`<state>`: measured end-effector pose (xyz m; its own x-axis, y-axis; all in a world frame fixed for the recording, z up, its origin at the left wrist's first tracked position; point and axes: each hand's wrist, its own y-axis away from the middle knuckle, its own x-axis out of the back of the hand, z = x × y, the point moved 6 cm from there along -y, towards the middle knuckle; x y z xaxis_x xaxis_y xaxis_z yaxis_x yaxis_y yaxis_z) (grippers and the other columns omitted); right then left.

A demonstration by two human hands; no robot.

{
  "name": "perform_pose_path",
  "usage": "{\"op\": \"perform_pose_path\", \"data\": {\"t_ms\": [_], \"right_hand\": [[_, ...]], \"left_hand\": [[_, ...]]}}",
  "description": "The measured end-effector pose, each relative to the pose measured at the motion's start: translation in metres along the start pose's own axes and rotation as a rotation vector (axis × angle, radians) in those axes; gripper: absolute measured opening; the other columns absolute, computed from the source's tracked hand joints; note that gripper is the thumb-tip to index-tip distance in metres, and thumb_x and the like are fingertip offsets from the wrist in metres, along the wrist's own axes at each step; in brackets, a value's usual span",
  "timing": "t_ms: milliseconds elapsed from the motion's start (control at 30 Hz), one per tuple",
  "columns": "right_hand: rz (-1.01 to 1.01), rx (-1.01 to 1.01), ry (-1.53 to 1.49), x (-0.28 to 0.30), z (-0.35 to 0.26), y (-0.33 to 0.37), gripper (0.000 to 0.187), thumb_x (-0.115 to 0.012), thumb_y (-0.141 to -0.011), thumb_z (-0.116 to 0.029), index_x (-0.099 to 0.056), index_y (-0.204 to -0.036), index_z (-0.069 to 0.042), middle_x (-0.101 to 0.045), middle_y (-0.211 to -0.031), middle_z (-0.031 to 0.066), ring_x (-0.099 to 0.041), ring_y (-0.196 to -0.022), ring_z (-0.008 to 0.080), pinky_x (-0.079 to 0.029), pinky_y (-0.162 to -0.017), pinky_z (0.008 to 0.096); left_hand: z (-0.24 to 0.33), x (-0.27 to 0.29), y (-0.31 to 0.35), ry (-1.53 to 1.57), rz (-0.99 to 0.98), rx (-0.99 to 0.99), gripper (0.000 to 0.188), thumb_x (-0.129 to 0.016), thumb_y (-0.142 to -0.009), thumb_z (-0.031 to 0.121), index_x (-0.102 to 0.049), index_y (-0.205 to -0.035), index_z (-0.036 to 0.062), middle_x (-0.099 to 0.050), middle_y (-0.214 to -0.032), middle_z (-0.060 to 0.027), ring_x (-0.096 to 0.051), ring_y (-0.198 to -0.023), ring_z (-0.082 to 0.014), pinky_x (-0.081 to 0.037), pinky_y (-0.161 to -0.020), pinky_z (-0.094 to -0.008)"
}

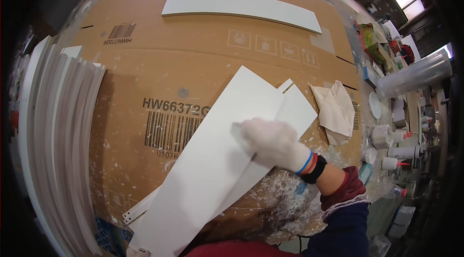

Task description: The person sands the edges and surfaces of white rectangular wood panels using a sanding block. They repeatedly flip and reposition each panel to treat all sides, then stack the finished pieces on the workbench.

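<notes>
A long white panel [208, 146] lies slantwise in front of me, overlapping a second white panel [299, 104] beneath it. My right hand [273, 143], in a white glove, is over the upper panel near its right edge. Its fingers are closed and blurred by motion. A greyish patch shows at the fingertips, but what they hold is too smeared to name. At the bottom edge, a small part of my left hand [138, 252] shows at the near end of the upper panel, gripping it. Most of that hand is out of view.
Brown cardboard [130, 68] covers the table. A curved white panel [241, 6] lies at the far side. Several white panels [63, 136] stand stacked at the left. A folded cream cloth [334, 112] lies at right, near bottles [390, 163] and a clear plastic roll [415, 75].
</notes>
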<state>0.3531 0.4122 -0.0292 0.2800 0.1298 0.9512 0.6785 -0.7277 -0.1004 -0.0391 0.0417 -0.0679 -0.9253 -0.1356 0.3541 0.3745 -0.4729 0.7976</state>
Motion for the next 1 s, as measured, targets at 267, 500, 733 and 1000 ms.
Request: {"op": "perform_pose_path", "data": {"t_ms": [267,500,733,1000], "right_hand": [[0.368,-0.456,0.269,0.064,0.122,0.031,0.013,-0.058,-0.096,-0.021,-0.057,-0.09,-0.009,-0.063,-0.074,0.0128,-0.067,-0.07,0.0301,-0.053,-0.059,0.0383],[0.077,-0.085,0.061,0.014,0.02,-0.002,0.012,-0.06,-0.094,-0.021,-0.059,-0.096,-0.009,-0.062,-0.078,0.0137,-0.065,-0.07,0.0339,-0.051,-0.06,0.0434],[0.184,-0.402,0.239,0.058,0.116,-0.02,0.017,-0.054,-0.099,-0.024,-0.054,-0.096,-0.007,-0.066,-0.087,0.0178,-0.066,-0.078,0.0387,-0.052,-0.066,0.0493],[0.064,-0.256,0.23,0.022,0.029,-0.077,0.019,-0.05,-0.1,-0.025,-0.055,-0.098,-0.007,-0.066,-0.091,0.0191,-0.066,-0.081,0.042,-0.052,-0.069,0.0523]], "left_hand": [[0.009,-0.005,-0.006,0.062,-0.055,-0.045,0.05,-0.067,-0.087,0.023,-0.058,-0.131,0.0013,-0.055,-0.099,-0.0045,-0.048,-0.086,-0.0166,-0.04,-0.072,-0.0322],[0.019,-0.011,-0.002,0.155,-0.08,-0.074,0.056,-0.067,-0.088,0.022,-0.053,-0.136,-0.002,-0.058,-0.121,-0.0102,-0.055,-0.107,-0.0215,-0.046,-0.088,-0.0345],[0.044,-0.02,0.008,0.315,-0.117,-0.159,0.057,-0.067,-0.087,0.017,-0.05,-0.137,-0.0045,-0.06,-0.12,-0.0103,-0.059,-0.107,-0.0201,-0.049,-0.089,-0.0326],[0.012,-0.025,-0.011,0.509,0.007,-0.155,0.031,-0.067,-0.077,0.011,-0.067,-0.104,-0.0029,-0.063,-0.084,-0.0016,-0.058,-0.074,-0.01,-0.045,-0.066,-0.0228]]}}
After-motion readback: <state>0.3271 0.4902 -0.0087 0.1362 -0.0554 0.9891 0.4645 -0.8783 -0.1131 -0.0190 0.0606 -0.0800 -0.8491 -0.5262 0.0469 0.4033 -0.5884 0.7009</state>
